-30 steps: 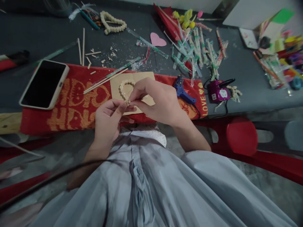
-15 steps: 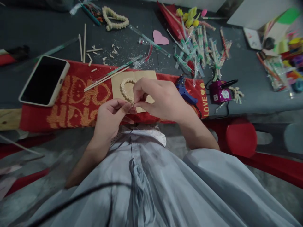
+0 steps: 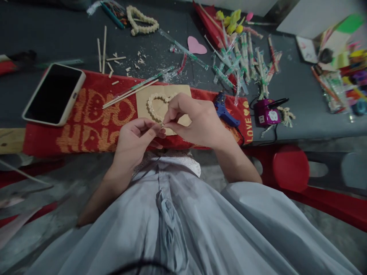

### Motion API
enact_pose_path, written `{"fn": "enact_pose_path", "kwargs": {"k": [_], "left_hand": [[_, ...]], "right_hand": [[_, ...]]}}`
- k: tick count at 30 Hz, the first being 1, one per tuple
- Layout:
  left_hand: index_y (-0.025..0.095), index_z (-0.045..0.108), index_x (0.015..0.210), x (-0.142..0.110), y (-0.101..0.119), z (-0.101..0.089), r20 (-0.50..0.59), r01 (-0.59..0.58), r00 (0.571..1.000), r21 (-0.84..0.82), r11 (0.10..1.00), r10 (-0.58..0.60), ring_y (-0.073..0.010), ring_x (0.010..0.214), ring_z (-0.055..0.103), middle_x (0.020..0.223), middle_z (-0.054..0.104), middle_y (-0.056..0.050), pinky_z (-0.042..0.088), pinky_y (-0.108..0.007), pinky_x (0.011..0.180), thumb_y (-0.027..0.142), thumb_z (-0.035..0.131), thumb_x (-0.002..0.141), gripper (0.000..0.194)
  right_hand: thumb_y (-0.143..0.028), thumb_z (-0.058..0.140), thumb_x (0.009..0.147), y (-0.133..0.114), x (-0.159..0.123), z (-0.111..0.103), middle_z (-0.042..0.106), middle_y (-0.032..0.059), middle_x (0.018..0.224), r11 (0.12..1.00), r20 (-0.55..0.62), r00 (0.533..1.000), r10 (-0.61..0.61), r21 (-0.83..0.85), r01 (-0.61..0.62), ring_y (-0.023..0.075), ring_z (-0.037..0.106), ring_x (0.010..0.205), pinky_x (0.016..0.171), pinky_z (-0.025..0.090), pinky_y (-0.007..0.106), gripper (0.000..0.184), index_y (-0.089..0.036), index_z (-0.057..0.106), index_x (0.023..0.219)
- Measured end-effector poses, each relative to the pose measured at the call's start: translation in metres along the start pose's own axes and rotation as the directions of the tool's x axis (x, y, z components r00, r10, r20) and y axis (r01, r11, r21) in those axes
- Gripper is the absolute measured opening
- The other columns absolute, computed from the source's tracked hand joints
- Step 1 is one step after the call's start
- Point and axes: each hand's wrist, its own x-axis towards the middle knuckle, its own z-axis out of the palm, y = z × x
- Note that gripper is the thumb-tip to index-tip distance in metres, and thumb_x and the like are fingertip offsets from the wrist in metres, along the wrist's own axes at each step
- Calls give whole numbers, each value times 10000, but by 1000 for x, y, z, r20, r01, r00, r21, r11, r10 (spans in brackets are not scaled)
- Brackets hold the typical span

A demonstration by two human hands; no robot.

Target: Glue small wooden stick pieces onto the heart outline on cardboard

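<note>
A pale heart-shaped frame (image 3: 151,107), built up of short wooden stick pieces, is over a brown paper sheet (image 3: 142,104). The thumb and fingers of my left hand (image 3: 134,139) are closed on its lower tip. Pinched together at that same tip are the thumb and forefinger of my right hand (image 3: 195,120), which covers part of the frame's right side. Whatever is between the right fingertips is too small to make out. Just right of the paper lies a blue hot glue gun (image 3: 225,110).
Under the paper is a red towel (image 3: 86,130) with a phone (image 3: 54,94) at its left. Two thin sticks (image 3: 130,93) lie across the towel. Beyond are broken stick bits (image 3: 140,61), another heart frame (image 3: 142,28), wrapped chopsticks (image 3: 243,57), a pink paper heart (image 3: 197,45) and a purple device (image 3: 268,114).
The view has shifted slightly. More of the heart frame's upper right shows now beside my right hand. Both hands keep their pinch at its lower tip.
</note>
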Motion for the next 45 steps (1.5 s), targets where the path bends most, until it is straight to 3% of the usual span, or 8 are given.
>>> {"fn": "enact_pose_path", "kwargs": {"k": [4, 8, 16, 21, 25, 31, 36, 45], "left_hand": [[179, 610, 700, -1, 4, -1, 36, -7, 999, -25, 1000, 8, -182, 574, 693, 638, 690, -33, 536, -223, 391, 406, 828, 653, 318], [164, 620, 686, -3, 8, -4, 90, -27, 996, -13, 1000, 28, -154, 549, 668, 632, 686, -35, 519, -197, 395, 398, 850, 637, 333], [153, 706, 699, -4, 13, -9, 174, -10, 985, 13, 1000, 8, -156, 551, 665, 611, 672, -36, 542, -209, 415, 409, 895, 617, 328], [186, 745, 705, -6, 4, -8, 50, -129, 990, -51, 990, 132, -125, 514, 658, 618, 696, -17, 548, -178, 415, 485, 906, 604, 354], [215, 781, 799, -10, -6, -7, -53, -343, 938, -16, 939, 342, -98, 521, 663, 729, 730, -9, 582, -172, 457, 406, 884, 676, 250], [234, 788, 817, -17, -7, -5, -94, -457, 880, 100, 884, 466, -79, 583, 677, 785, 729, 11, 595, -152, 501, 331, 840, 751, 128], [279, 793, 821, -21, -2, -3, -87, -504, 858, 57, 862, 507, -78, 577, 678, 773, 719, 26, 608, -166, 499, 253, 824, 774, 62], [248, 774, 864, -20, -5, -1, -91, -439, 895, -3, 898, 437, -84, 586, 693, 796, 740, 26, 597, -157, 504, 335, 819, 780, 128]], "right_hand": [[-172, 641, 878, 1, 2, -5, 659, -21, 831, 1000, 14, 1000, -8, 6, 8, 106, 607, 755, 770, 541, 264, 89, -226, 573, 900], [-230, 671, 902, 9, 3, -9, 733, 23, 893, 990, 56, 991, -121, 76, 116, 109, 646, 803, 767, 531, 235, 30, -242, 673, 929], [-328, 589, 980, 14, -3, -3, 716, 35, 899, 946, 41, 975, -216, 256, 199, 86, 666, 837, 781, 539, 225, 235, -142, 732, 988], [-355, 597, 971, 13, -6, 6, 717, 33, 876, 940, -85, 977, -195, 267, 211, 90, 669, 821, 778, 542, 226, 257, -134, 729, 968], [-363, 606, 963, 13, -10, 18, 720, 24, 878, 946, -183, 968, -174, 243, 216, 105, 675, 824, 774, 553, 247, 226, -170, 724, 970], [-358, 624, 947, 9, -13, 30, 726, 29, 886, 943, -297, 946, -127, 260, 208, 125, 674, 813, 763, 574, 276, 189, -198, 724, 963], [-422, 606, 951, 9, -13, 35, 729, 33, 874, 947, -296, 951, -93, 268, 176, 136, 688, 829, 792, 581, 302, 256, -198, 729, 961], [-432, 711, 871, 7, -13, 39, 751, 14, 809, 928, -392, 920, 1, 344, 145, 125, 707, 776, 763, 578, 269, 241, -196, 752, 890]]}}
